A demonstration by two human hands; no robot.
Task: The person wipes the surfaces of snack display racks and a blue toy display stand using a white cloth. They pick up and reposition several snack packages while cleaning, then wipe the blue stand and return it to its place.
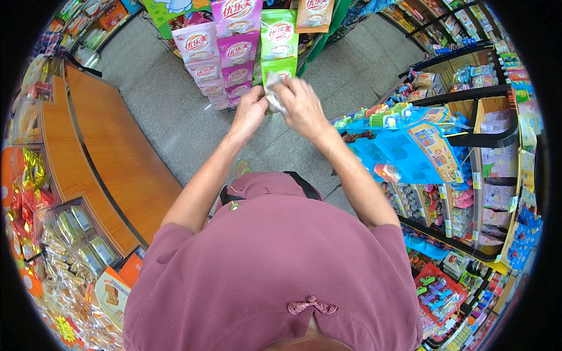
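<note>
Strips of milk-tea sachets hang before me. My right hand [302, 105], slightly blurred, grips a crumpled whitish cloth or wipe [275, 94] against the lower part of a green sachet strip [279, 39]. Beside it, my left hand [251, 109] pinches the edge of that green strip low down; its fingertips are partly hidden by the cloth. Left of my hands hang a purple sachet strip [238, 52] and a pale pink sachet strip [202, 57]. An orange-brown sachet [314, 15] hangs at the upper right of the green one.
A wooden counter [114, 145] curves along the left, with packaged snacks in clear bins [81, 232]. Shelves of sweets stand on the right, where a blue display box [404, 153] juts out near my right arm. Grey floor tiles [145, 83] lie below.
</note>
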